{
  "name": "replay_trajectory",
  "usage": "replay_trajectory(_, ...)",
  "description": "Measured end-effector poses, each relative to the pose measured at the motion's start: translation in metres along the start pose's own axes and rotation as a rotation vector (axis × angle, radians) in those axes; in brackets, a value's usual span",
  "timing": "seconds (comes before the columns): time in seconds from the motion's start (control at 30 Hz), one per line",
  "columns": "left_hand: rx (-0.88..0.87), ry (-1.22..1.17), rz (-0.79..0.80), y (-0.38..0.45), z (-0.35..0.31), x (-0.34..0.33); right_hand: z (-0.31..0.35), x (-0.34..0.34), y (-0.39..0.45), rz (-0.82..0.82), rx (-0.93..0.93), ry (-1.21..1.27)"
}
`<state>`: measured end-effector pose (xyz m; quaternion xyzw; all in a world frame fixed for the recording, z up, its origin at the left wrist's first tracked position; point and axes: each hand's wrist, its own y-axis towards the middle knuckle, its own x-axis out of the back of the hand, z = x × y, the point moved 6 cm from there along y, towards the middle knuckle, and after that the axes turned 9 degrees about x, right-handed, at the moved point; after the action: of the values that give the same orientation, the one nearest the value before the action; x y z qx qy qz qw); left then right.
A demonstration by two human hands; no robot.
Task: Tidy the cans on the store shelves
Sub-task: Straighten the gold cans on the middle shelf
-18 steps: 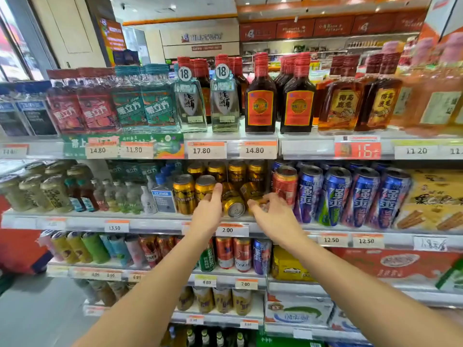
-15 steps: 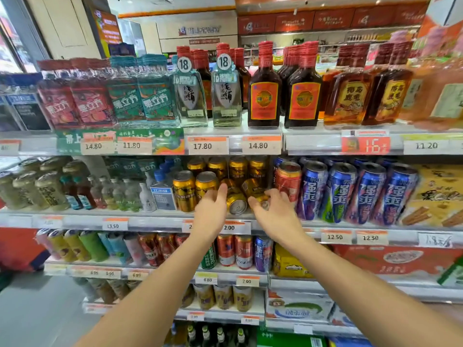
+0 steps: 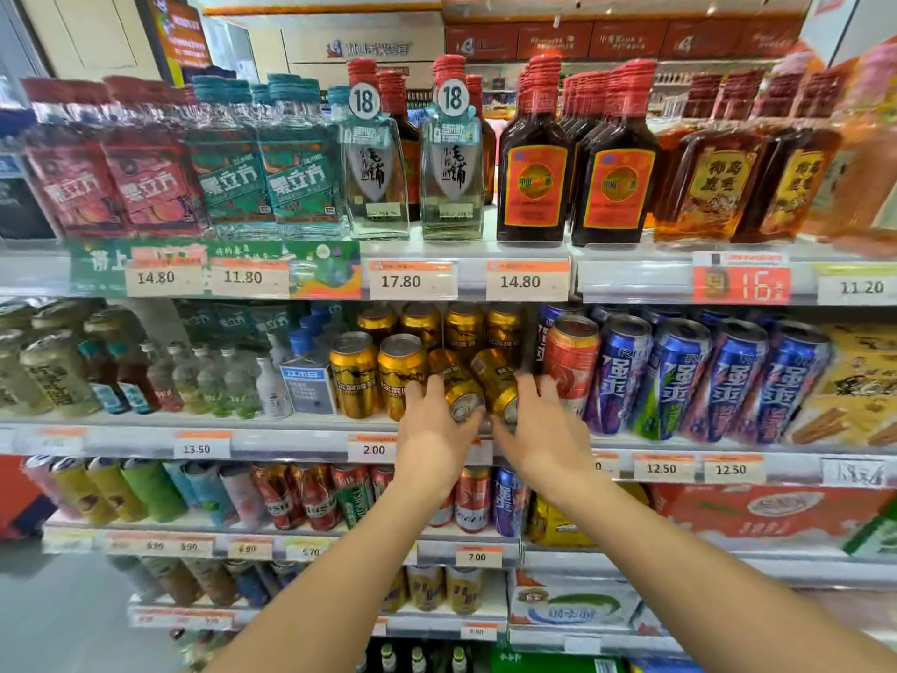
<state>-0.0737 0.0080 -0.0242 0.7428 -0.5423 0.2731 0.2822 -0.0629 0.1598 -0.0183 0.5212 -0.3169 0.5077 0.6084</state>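
Note:
Two gold beer cans lie tipped on their sides on the middle shelf [image 3: 301, 422], ends toward me. My left hand [image 3: 433, 429] grips the left tipped gold can [image 3: 458, 386] from below and from the left. My right hand [image 3: 543, 425] grips the right tipped gold can [image 3: 497, 381], fingers over its right side. Upright gold cans [image 3: 354, 374] stand in rows just left and behind. A red can [image 3: 573, 361] stands upright right beside my right hand, in front of the blue cans [image 3: 621, 376].
Glass liquor bottles [image 3: 534, 167] fill the shelf above. Small bottles [image 3: 272, 381] stand left of the gold cans, snack boxes [image 3: 854, 381] at the far right. Lower shelves hold more cans [image 3: 310, 497] and cartons. Price tags line every shelf edge.
The camera has moved closer to the shelf. Both hands have closed further round the two tipped gold cans, which stay lying on their sides.

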Motion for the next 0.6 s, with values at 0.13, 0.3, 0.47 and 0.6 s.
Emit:
replay_trajectory(0.13,-0.020,0.180,-0.028,0.001,0.001,-0.006,-0.001,0.000,0.003,-0.025,0.054,-0.059)
replay_trajectory(0.3,-0.122,0.358,-0.095,0.004,0.001,-0.011,0.001,0.002,0.008,-0.042,0.114,-0.124)
replay_trajectory(0.47,-0.156,0.390,-0.069,0.010,-0.007,-0.015,0.000,0.002,0.014,-0.032,0.129,-0.126)
replay_trajectory(0.6,-0.155,0.402,-0.049,0.012,-0.011,-0.014,-0.002,0.005,0.017,-0.017,0.127,-0.118)
